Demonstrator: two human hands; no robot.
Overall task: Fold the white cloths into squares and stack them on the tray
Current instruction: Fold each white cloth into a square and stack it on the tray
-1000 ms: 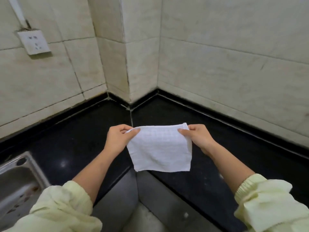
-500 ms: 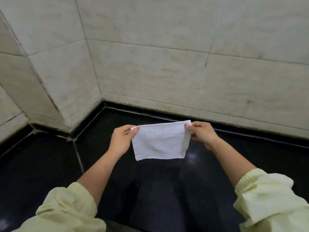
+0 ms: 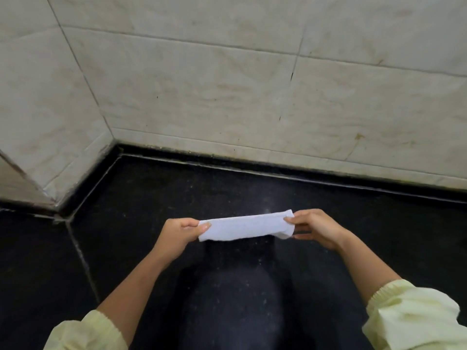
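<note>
A white cloth [image 3: 246,227] is stretched level between my two hands above the black counter [image 3: 141,223]. It shows as a narrow horizontal band, its lower part tipped away from the camera. My left hand [image 3: 178,233] pinches its left end between thumb and fingers. My right hand [image 3: 313,229] grips the right end, where the cloth bunches and curls under slightly. No tray is in view.
Pale tiled walls [image 3: 227,84] stand close behind the counter and turn a corner at the left. A grout seam [image 3: 80,256] runs across the counter on the left. My pale yellow sleeves [image 3: 414,317] fill the bottom corners.
The view has swung right, so the sink and socket are gone. The cloth hung down as a flat sheet; now it is lifted to a near-level, narrow band, still held at both ends.
</note>
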